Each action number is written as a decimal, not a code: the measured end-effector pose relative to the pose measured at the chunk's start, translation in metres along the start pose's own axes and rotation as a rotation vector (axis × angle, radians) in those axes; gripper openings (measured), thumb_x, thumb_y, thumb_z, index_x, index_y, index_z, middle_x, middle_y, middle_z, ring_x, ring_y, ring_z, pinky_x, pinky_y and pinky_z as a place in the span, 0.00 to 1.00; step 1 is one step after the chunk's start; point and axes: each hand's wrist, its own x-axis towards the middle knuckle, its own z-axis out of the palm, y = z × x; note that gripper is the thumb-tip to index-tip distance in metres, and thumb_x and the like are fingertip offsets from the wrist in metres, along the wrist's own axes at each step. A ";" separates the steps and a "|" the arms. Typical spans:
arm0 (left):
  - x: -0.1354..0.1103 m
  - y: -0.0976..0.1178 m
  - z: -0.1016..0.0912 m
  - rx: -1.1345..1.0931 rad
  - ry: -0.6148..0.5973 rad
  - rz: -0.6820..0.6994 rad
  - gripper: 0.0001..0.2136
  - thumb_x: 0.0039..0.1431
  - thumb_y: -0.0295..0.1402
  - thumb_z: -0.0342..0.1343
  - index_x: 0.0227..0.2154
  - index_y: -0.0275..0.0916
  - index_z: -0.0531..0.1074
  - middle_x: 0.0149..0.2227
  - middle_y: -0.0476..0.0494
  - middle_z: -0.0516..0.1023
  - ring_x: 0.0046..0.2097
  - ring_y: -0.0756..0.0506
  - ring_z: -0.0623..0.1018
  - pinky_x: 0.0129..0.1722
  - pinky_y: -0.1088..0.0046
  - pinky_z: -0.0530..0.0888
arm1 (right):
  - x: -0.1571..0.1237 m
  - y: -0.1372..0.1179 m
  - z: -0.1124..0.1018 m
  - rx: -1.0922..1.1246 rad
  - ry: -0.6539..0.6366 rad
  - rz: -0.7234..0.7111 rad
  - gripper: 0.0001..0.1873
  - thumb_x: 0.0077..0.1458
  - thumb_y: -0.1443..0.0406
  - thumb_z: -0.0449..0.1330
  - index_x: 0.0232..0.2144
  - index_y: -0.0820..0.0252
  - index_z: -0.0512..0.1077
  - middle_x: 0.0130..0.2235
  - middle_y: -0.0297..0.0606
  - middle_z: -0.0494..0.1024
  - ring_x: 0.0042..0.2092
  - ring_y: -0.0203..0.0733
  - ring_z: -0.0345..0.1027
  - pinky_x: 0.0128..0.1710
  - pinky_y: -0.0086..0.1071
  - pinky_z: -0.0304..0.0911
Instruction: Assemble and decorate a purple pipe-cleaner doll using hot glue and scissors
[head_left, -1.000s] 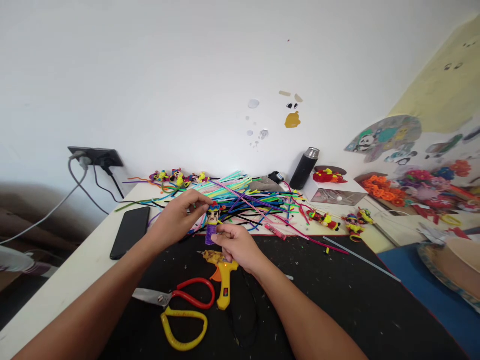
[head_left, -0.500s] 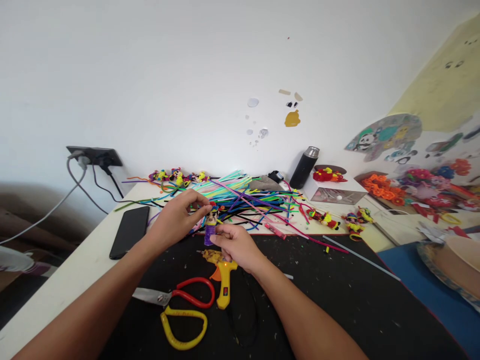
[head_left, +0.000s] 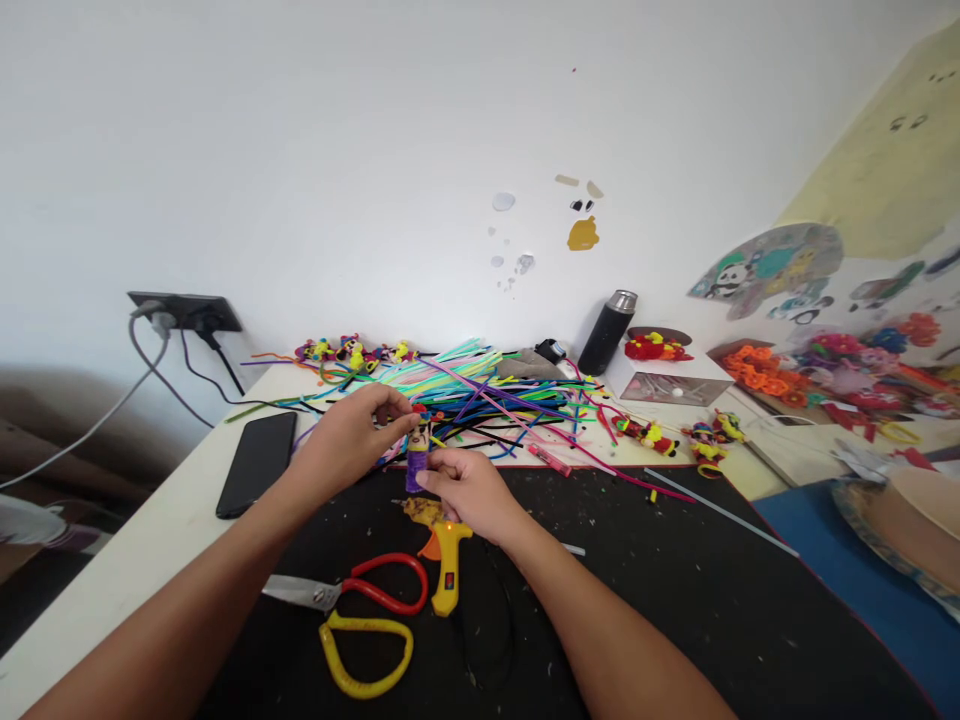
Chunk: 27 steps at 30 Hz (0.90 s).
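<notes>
A small pipe-cleaner doll with a purple lower body, a pale face and some red on top stands upright between my hands. My right hand grips its purple part from the right, thumb in front. At the doll's head, my left hand pinches with thumb and forefinger; the exact spot under the fingertips is hidden. Just below my right hand, a yellow glue gun lies on the black mat with a small orange light lit. Nearer lie scissors with one red and one yellow handle.
A heap of coloured pipe cleaners spreads behind my hands. A black phone lies left. At the back stand a dark thermos and a white box. Finished-looking dolls lie right, near a glue stick.
Almost nothing differs. Both hands keep their hold on the doll, which has turned or tilted very slightly; the whole view has shifted a little.
</notes>
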 end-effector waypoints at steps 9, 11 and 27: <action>0.001 0.001 -0.001 -0.008 -0.029 -0.017 0.15 0.59 0.51 0.58 0.32 0.43 0.76 0.30 0.47 0.78 0.32 0.43 0.74 0.33 0.67 0.67 | -0.003 -0.008 0.002 -0.033 0.010 0.022 0.03 0.63 0.66 0.65 0.36 0.61 0.76 0.16 0.21 0.63 0.16 0.30 0.55 0.17 0.25 0.49; 0.001 0.001 -0.001 -0.008 -0.037 -0.020 0.15 0.59 0.51 0.58 0.32 0.43 0.76 0.30 0.47 0.79 0.32 0.43 0.74 0.33 0.67 0.67 | -0.003 -0.007 0.002 -0.042 0.010 0.021 0.03 0.63 0.66 0.64 0.36 0.61 0.76 0.16 0.21 0.63 0.16 0.30 0.55 0.18 0.25 0.49; 0.001 0.002 -0.001 0.010 -0.053 -0.020 0.15 0.58 0.50 0.57 0.30 0.43 0.76 0.29 0.48 0.79 0.31 0.43 0.73 0.32 0.67 0.65 | -0.003 -0.008 0.003 -0.071 0.018 0.012 0.02 0.63 0.68 0.64 0.36 0.62 0.76 0.16 0.20 0.63 0.16 0.30 0.55 0.18 0.25 0.50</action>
